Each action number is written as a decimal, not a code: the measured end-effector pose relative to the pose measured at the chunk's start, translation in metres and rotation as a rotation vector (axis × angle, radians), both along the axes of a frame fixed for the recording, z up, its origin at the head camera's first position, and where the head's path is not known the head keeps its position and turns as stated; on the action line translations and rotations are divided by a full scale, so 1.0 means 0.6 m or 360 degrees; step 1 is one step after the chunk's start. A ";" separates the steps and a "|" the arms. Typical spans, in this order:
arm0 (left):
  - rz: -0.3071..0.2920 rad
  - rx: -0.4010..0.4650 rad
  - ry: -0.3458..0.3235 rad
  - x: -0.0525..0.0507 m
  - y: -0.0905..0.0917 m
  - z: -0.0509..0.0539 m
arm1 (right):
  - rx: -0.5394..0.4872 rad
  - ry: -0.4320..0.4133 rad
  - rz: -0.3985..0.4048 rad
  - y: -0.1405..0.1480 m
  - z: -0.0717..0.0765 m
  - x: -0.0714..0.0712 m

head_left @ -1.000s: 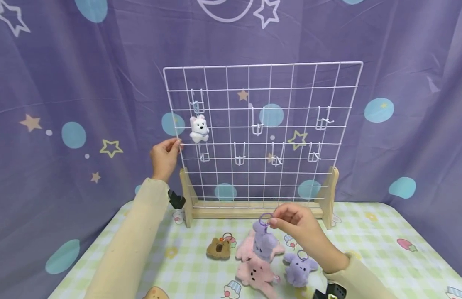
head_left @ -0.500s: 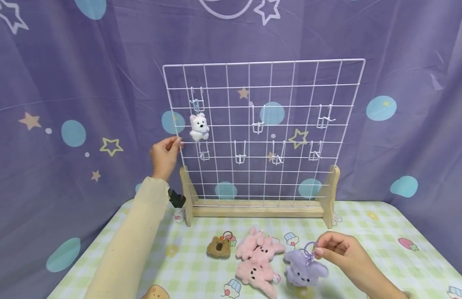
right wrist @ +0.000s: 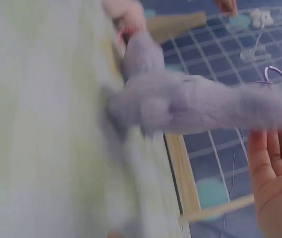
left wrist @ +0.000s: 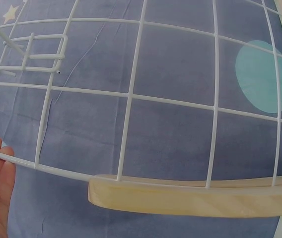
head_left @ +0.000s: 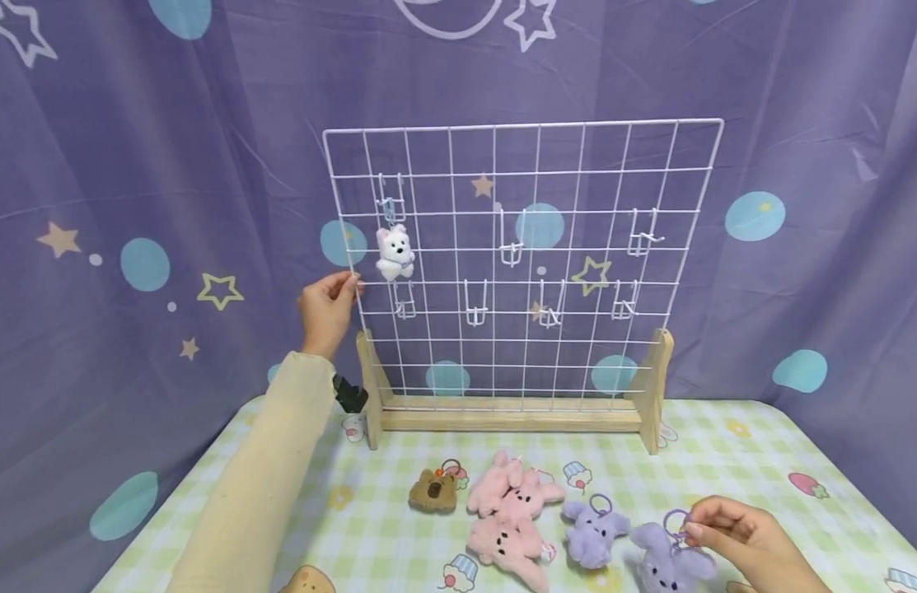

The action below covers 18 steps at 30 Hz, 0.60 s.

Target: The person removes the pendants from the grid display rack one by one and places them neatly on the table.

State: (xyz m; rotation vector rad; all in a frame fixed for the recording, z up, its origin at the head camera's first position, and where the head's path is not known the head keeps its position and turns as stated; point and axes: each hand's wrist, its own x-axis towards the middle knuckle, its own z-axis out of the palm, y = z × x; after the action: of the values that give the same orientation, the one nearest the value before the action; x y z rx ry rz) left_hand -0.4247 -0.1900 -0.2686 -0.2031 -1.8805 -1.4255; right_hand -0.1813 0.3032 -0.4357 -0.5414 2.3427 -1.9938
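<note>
My left hand (head_left: pixel 328 311) pinches the left edge of the white wire grid rack (head_left: pixel 517 340); its fingers also show at the frame wire in the left wrist view. At the lower right, my right hand (head_left: pixel 750 543) holds a purple plush keychain (head_left: pixel 669 564) by its purple ring (head_left: pixel 676 522). In the right wrist view that plush (right wrist: pixel 195 104) is blurred, close to the tablecloth. Just left of it, a second purple plush keychain (head_left: pixel 593 534) lies on the table. Pink plush toys (head_left: pixel 506 539) lie in a heap beside that one.
On the rack hangs a white plush bear (head_left: pixel 395 253), among several bare wire hooks (head_left: pixel 512 254). The wooden base (head_left: pixel 510 420) stands at the table's back. A brown plush keychain (head_left: pixel 433 491) lies left of the pink ones. A tan object (head_left: pixel 310 581) is cut off at the bottom edge.
My right hand has carried the purple plush from above the pink toys to the right, past the other purple plush, and down to the table's right front. My left hand has stayed put.
</note>
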 end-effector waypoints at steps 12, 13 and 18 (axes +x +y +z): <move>0.0024 -0.0026 0.0005 0.001 0.000 -0.001 | 0.0327 -0.0141 -0.0527 0.037 -0.017 -0.015; 0.0025 -0.0029 0.0005 0.001 0.000 -0.001 | 0.0349 -0.0164 -0.0565 0.038 -0.019 -0.016; 0.0025 -0.0033 0.0009 0.000 -0.001 -0.002 | 0.0462 -0.0306 -0.0704 0.043 -0.027 -0.031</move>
State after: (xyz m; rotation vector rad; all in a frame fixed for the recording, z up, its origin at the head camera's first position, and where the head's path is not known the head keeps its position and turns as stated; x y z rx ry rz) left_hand -0.4245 -0.1909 -0.2695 -0.2022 -1.8889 -1.3940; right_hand -0.1999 0.3288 -0.4518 0.1896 2.7274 -1.6837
